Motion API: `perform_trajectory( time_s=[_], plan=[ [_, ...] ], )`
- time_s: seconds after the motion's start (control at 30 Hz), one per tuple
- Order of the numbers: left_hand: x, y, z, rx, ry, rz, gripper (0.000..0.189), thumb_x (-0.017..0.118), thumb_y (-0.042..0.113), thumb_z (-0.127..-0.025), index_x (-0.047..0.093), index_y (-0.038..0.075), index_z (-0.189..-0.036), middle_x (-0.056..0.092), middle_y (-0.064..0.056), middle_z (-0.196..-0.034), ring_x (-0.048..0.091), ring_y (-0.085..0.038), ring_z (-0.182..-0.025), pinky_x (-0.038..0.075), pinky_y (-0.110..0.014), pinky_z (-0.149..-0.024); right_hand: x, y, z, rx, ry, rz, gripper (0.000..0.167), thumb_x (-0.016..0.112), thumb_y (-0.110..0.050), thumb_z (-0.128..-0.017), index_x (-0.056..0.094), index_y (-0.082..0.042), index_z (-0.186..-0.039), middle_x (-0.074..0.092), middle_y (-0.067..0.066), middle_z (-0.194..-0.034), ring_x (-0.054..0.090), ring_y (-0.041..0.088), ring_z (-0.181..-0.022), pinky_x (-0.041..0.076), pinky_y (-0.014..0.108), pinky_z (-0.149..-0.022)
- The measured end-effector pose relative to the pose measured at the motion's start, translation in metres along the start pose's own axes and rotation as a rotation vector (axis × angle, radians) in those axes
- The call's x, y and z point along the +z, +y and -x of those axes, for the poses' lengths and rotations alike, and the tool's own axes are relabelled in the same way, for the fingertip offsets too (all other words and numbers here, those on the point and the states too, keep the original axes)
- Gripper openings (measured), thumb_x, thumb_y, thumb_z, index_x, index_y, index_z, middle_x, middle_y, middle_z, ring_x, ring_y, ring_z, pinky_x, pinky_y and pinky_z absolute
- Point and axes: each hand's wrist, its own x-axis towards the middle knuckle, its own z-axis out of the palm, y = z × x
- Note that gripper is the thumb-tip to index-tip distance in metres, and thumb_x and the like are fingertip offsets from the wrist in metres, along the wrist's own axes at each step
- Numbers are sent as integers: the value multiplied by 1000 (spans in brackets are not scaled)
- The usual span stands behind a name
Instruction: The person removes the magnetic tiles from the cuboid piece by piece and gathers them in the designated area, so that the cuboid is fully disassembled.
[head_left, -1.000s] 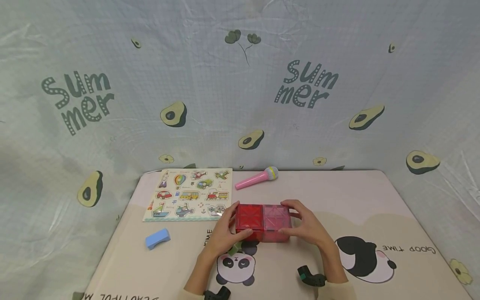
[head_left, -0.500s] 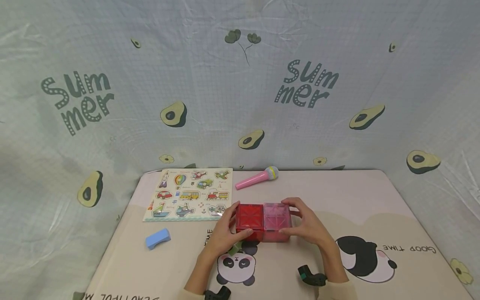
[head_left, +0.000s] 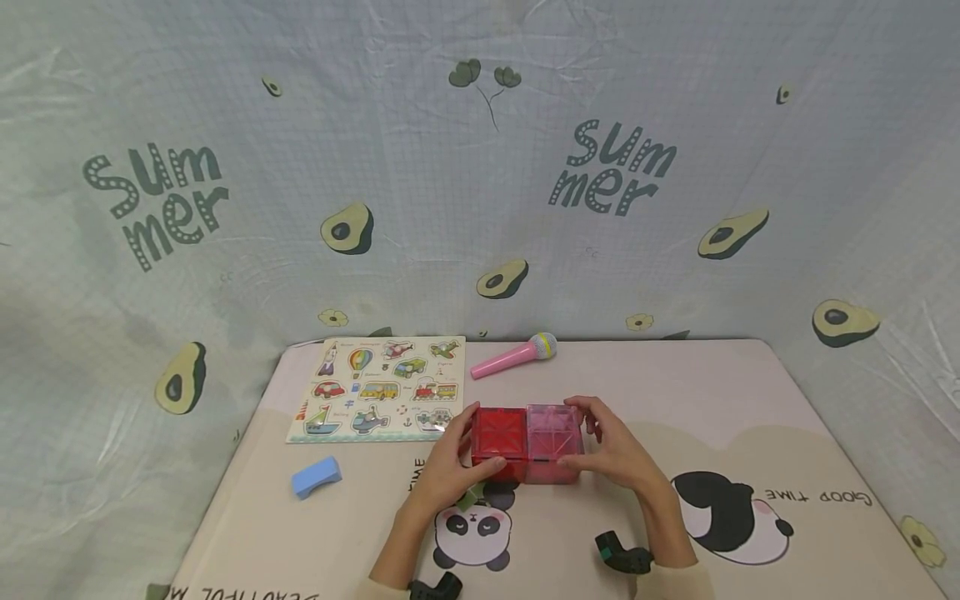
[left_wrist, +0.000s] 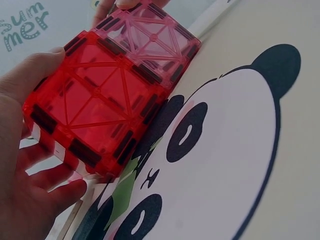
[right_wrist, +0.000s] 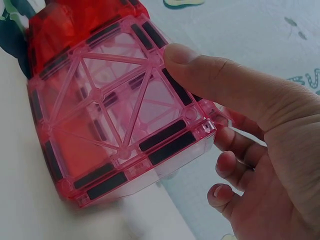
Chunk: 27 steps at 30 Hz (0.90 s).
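Observation:
Two see-through cubes built from magnetic tiles stand side by side on the table, a red cube (head_left: pixel 499 435) on the left and a pink cube (head_left: pixel 554 433) on the right. My left hand (head_left: pixel 447 471) grips the red cube, thumb on the near face and fingers round its left and far sides. On the pink cube, my right hand (head_left: pixel 617 450) has its thumb at the near face and its index finger at the far top edge. The other right fingers (right_wrist: pixel 227 162) curl beside the cube's right side. In the left wrist view the cubes meet along one face.
A picture puzzle board (head_left: pixel 382 390) with vehicle pieces lies at the back left. A pink toy microphone (head_left: pixel 514 356) rests beyond the cubes. At the left is a blue arched block (head_left: pixel 316 477). A printed curtain (head_left: pixel 420 167) hangs behind the table.
The pink cube has shifted very slightly away from me along the red one, and my right fingers have moved a little with it. My left hand stays in place.

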Motion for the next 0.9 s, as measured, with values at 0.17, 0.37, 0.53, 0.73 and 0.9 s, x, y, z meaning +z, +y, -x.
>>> perform_trajectory(
  time_s=[0.17, 0.37, 0.53, 0.73, 0.9],
  plan=[
    [0, 0, 1, -6, 0, 12, 93, 80, 43, -81, 30, 21, -157, 46, -3, -153, 45, -27, -143, 44, -47, -113, -1, -2, 1, 35, -13, -40, 80, 91, -28, -70, 51, -15, -138, 51, 7, -102, 45, 20, -91, 41, 24, -69],
    [0, 1, 1, -23, -9, 28, 94, 80, 43, -82, 28, 22, -158, 44, -6, -155, 47, -32, -142, 50, -46, -107, -2, 0, -1, 13, -18, -75, 81, 92, -24, -70, 50, -12, -139, 52, 7, -96, 43, 12, -78, 38, 22, -59],
    [1, 1, 2, -30, -9, 41, 94, 79, 43, -82, 28, 23, -158, 43, -8, -155, 48, -36, -140, 54, -45, -102, -4, 3, -2, -13, -25, -105, 84, 92, -22, -70, 48, -10, -141, 51, 4, -88, 41, 6, -71, 38, 22, -56],
    [2, -1, 1, -34, -8, 56, 93, 80, 43, -82, 28, 27, -157, 44, -7, -155, 49, -35, -140, 54, -44, -102, -5, 8, -3, -4, -46, -179, 84, 90, -17, -73, 45, -13, -144, 51, 4, -80, 40, 5, -67, 38, 22, -56],
    [3, -1, 2, -32, 1, 59, 93, 80, 43, -82, 29, 27, -157, 44, -7, -154, 49, -34, -139, 54, -45, -102, -6, 8, -4, 15, -74, -220, 84, 88, -17, -76, 41, -12, -146, 61, 7, -83, 44, 6, -69, 41, 21, -58]
  ],
)
